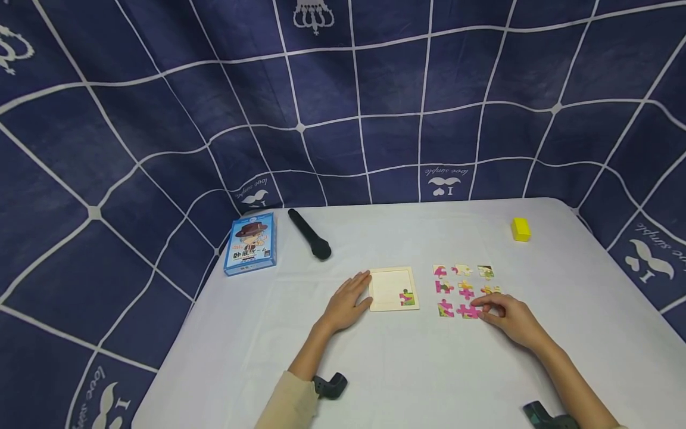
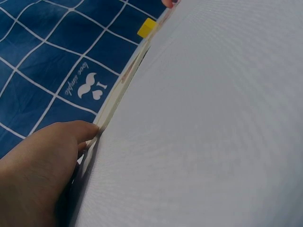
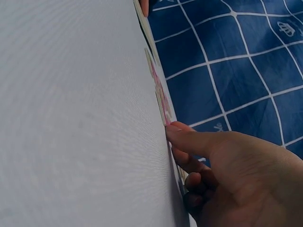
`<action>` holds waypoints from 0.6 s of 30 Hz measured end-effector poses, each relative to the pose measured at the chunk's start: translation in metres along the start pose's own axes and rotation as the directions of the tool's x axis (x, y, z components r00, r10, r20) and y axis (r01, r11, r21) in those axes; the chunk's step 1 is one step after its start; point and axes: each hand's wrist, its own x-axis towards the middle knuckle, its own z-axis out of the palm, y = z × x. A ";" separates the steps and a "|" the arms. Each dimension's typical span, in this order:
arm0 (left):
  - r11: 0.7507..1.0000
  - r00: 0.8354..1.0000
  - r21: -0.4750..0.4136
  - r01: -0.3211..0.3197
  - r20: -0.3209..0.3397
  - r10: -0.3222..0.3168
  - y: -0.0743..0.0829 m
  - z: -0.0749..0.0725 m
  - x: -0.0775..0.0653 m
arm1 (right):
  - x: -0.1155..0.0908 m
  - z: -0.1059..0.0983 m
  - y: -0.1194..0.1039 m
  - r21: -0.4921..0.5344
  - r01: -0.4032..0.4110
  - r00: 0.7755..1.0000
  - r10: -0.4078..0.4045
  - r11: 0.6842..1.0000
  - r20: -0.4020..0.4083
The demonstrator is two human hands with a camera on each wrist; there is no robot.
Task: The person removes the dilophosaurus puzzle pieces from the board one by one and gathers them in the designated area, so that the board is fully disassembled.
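Note:
A square wooden puzzle tray (image 1: pixel 383 292) lies flat on the table with one pink and green puzzle piece (image 1: pixel 407 298) in its lower right corner. My left hand (image 1: pixel 345 304) rests at the tray's left side, fingers straight, fingertips and thumb touching its edge. In the left wrist view the thumb (image 2: pixel 85 128) meets the tray's rim. Right of the tray, several loose puzzle pieces (image 1: pixel 445 287) lie in rough rows. My right hand (image 1: pixel 509 319) pinches a pink puzzle piece (image 1: pixel 467 311) in the nearest row between thumb and index finger. This hand partly hides the pieces at the right.
A blue game box (image 1: pixel 250 244) lies at the table's back left, beside a black microphone (image 1: pixel 311 235). Toward the back right stands a yellow block (image 1: pixel 520 229). A dark blue patterned curtain (image 1: pixel 391 137) hangs behind the white-covered table (image 1: pixel 407 369).

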 end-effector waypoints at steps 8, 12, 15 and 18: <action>1.000 1.000 0.006 0.000 0.007 0.000 0.000 0.000 0.000 | -0.001 0.000 0.000 0.000 -0.016 1.000 0.016 1.000 -0.010; 1.000 1.000 0.004 0.004 0.013 -0.004 0.000 -0.001 0.000 | 0.001 0.003 -0.002 0.036 -0.014 0.999 0.015 0.999 -0.033; 1.000 1.000 -0.002 0.005 0.012 -0.005 0.000 -0.001 0.000 | 0.006 0.007 -0.007 0.067 0.000 0.999 0.003 0.998 -0.048; 1.000 1.000 -0.004 0.004 0.011 -0.004 0.000 -0.001 0.000 | 0.015 0.014 -0.015 0.078 0.017 0.998 -0.013 0.997 -0.062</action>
